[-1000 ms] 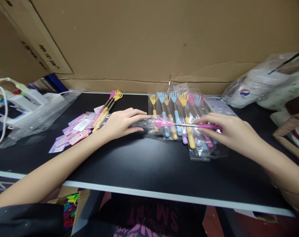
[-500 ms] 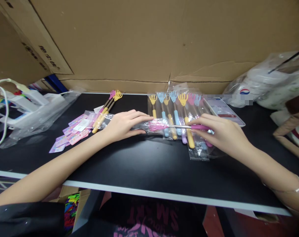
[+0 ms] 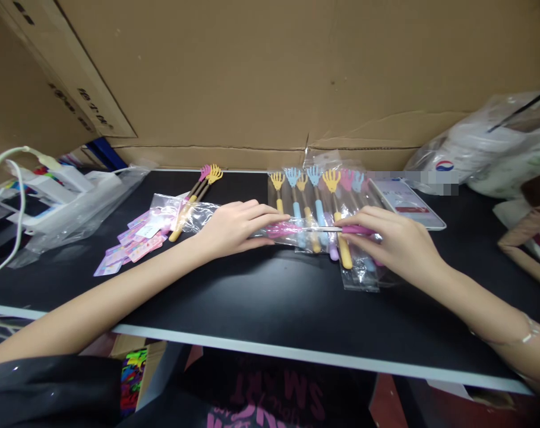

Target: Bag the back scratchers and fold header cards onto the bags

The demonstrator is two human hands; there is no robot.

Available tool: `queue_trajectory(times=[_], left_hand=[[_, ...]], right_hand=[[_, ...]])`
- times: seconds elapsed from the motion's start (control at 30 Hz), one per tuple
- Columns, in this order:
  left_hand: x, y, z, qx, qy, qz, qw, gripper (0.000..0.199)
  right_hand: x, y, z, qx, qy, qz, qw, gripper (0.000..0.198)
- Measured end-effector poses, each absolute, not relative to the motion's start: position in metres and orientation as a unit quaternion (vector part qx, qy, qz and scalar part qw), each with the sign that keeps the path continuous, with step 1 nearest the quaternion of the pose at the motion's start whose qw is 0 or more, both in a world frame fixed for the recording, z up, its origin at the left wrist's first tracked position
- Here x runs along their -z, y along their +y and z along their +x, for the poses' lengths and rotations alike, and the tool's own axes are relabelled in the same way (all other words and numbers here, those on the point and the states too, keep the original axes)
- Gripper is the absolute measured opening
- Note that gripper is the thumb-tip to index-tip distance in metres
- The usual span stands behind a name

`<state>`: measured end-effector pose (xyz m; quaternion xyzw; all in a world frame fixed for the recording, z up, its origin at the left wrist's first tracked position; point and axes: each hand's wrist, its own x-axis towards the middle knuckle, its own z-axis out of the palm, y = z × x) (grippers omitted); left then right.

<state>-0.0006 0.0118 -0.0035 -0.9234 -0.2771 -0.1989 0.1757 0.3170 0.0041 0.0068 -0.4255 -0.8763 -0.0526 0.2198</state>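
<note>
My right hand (image 3: 385,235) is closed round the handle of a pink back scratcher (image 3: 356,229), which lies sideways with its claw pointing left. The claw sits inside the mouth of a clear plastic bag (image 3: 198,215). My left hand (image 3: 243,229) grips that bag near its mouth, with thumb and fingers on either side. Behind and under the pink scratcher lie several bagged back scratchers (image 3: 316,196) in yellow, blue, pink and purple. To the left, a loose yellow back scratcher (image 3: 214,173) leans alongside a pink one (image 3: 204,172).
Several pink and purple cards (image 3: 136,241) lie fanned on the black table (image 3: 270,297). A white power strip (image 3: 60,190) with cables is at left. A phone (image 3: 416,205) and a bagged cup (image 3: 466,148) are at right. Cardboard (image 3: 270,71) walls the back.
The pink back scratcher has shifted slightly left, its claw a little deeper in the bag. My left hand has moved slightly right along with the bag.
</note>
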Motion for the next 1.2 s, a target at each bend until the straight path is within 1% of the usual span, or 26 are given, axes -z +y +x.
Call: queue_trajectory(times=[0.2,0.57,0.73,0.83,1.03,1.13,1.2], left_hand=[[-0.004,0.02,0.001,0.175,-0.279,-0.926,0.184,0.044],[0.001,0.033,0.014,0.219,-0.258,-0.921,0.195,0.043],[0.005,0.03,0.028,0.216,-0.258,-0.922,0.192,0.042],[0.004,0.026,0.031,0.209,-0.263,-0.922,0.192,0.046],[-0.013,0.022,0.014,0.188,-0.311,-0.911,0.194,0.06],[-0.018,0.024,0.001,0.167,-0.334,-0.908,0.188,0.062],[-0.018,0.025,-0.006,0.153,-0.349,-0.906,0.183,0.059]], right_hand=[[-0.005,0.007,0.317,0.04,-0.872,-0.427,0.238,0.025],[-0.01,0.009,0.313,0.051,-0.868,-0.435,0.234,0.025],[-0.009,0.006,0.308,0.047,-0.874,-0.422,0.236,0.023],[-0.008,0.006,0.308,0.034,-0.871,-0.427,0.24,0.022],[-0.01,0.008,0.312,0.003,-0.856,-0.45,0.254,0.02],[-0.012,0.01,0.315,-0.004,-0.853,-0.454,0.257,0.019],[-0.013,0.01,0.317,-0.006,-0.854,-0.452,0.257,0.019]])
